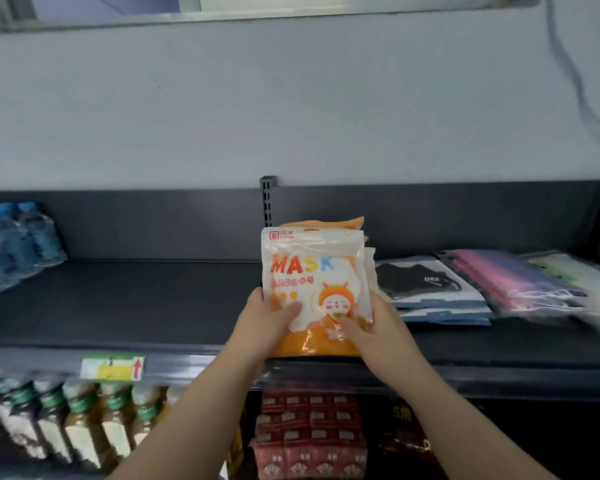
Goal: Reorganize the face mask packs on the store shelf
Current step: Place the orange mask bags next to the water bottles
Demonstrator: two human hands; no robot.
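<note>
Upright, orange mask packs on dark shelf, left hand, right hand gripping both sides

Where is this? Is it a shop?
Most likely a small shop. Dark shelves hold packaged goods: mask packs held by both hands, rows of bottled drinks below, and a price tag on the shelf edge.

Two bare hands, left hand and right hand, are showing; three flat piles of plastic-wrapped mask packs are lying alongside.
</note>
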